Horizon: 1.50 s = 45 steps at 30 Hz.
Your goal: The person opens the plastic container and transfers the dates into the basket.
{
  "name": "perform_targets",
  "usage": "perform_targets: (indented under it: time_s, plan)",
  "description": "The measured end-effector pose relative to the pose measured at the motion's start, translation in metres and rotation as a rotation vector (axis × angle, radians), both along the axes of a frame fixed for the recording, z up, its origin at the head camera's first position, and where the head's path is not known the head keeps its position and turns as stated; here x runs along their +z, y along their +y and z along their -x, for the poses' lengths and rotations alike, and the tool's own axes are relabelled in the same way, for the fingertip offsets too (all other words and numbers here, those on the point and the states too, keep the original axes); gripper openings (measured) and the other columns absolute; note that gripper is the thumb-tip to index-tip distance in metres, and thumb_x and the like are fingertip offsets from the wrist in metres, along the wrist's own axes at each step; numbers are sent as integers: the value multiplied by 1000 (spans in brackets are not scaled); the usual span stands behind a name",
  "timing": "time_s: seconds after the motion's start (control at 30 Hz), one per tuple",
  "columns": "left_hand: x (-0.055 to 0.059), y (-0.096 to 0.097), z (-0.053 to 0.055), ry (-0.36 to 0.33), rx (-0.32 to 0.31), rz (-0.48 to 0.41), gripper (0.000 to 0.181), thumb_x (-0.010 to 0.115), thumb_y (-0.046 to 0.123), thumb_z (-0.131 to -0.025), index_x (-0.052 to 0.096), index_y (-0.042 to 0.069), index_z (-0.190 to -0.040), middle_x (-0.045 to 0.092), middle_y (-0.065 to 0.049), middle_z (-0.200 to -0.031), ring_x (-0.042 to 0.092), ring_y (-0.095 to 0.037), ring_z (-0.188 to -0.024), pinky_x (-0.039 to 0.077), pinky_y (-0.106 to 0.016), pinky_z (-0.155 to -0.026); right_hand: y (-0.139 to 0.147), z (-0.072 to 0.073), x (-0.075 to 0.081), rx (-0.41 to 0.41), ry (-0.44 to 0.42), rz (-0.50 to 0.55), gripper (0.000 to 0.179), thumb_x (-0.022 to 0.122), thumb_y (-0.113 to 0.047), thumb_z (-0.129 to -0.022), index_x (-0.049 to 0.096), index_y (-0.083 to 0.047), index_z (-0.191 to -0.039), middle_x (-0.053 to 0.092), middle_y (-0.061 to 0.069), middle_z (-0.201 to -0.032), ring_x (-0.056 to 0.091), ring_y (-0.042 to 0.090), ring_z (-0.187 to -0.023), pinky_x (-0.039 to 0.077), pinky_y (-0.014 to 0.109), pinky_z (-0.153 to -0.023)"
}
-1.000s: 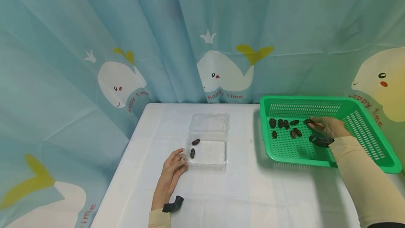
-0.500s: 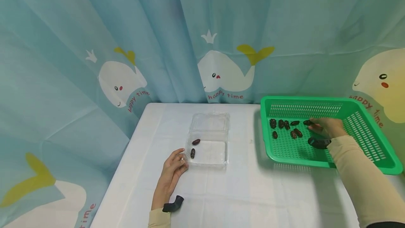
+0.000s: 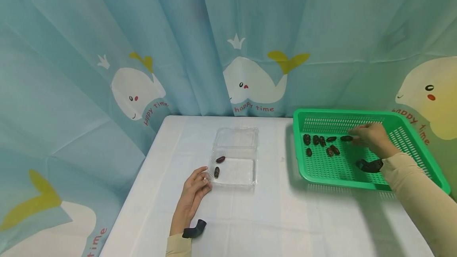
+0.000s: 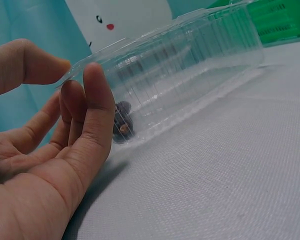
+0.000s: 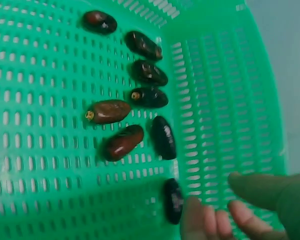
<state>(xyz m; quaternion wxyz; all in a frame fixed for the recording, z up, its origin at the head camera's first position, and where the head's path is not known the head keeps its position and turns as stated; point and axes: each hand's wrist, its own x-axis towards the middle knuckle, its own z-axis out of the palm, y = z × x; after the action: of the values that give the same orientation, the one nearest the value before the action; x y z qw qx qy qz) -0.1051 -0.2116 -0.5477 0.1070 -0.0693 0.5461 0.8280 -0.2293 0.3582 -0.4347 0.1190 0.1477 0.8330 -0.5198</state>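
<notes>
On the white table, a clear plastic clamshell box lies with its lid folded back. Inside it, one date and a second date sit at the left side. My left hand pinches the box's left rim; in the left wrist view, fingers press its outer wall. Over the green plastic basket, my right hand holds nothing, thumb and fingers apart. Its fingertips are beside a dark date along the basket wall. Several other dates lie on the basket floor.
A blue curtain printed with whales hangs behind the table's back edge. White cloth covers the table between box and basket. The basket's raised rim surrounds my right hand.
My right hand has drawn slightly right and up from the date at its fingertips, which stays on the basket floor. The left hand and box have not visibly moved.
</notes>
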Motion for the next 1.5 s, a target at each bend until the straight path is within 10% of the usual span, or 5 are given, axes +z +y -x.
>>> perform_targets:
  time_s: [0.2,0.53,0.8,1.1,1.5]
  plan:
    - [-1,0,1,-3,2,-8,54,56,-1,-101,38,2,-151,55,-3,-117,59,-10,-94,55,-21,-83,-17,-7,12,188,180,-191,59,51,-26,-110,39,19,-146,47,38,-140,56,-18,-76,61,24,-77]
    - [0,0,-1,12,-7,10,54,57,1,-101,37,1,-152,54,-2,-116,58,-9,-95,55,-20,-83,-52,-21,29,323,406,-391,52,61,-34,-106,54,1,-144,60,30,-138,63,44,-119,56,31,-72]
    - [-1,1,0,-7,4,0,55,60,3,-99,40,4,-150,53,-1,-110,56,-10,-92,54,-21,-82,-88,-34,39,400,606,-283,33,67,-19,-103,62,-9,-134,68,13,-127,56,-17,-103,49,6,-85]
    - [0,0,0,3,2,11,54,59,3,-101,39,2,-151,53,-2,-111,57,-9,-92,55,-20,-81,-133,-30,38,604,843,-340,40,74,4,-92,63,-7,-129,69,9,-123,72,23,-98,58,21,-84]
    - [1,-1,0,6,-9,8,55,58,2,-101,37,2,-152,54,-1,-113,57,-9,-92,54,-20,-82,-199,-28,24,797,1105,-349,42,80,8,-84,64,-3,-121,69,9,-116,66,23,-105,61,35,-82]
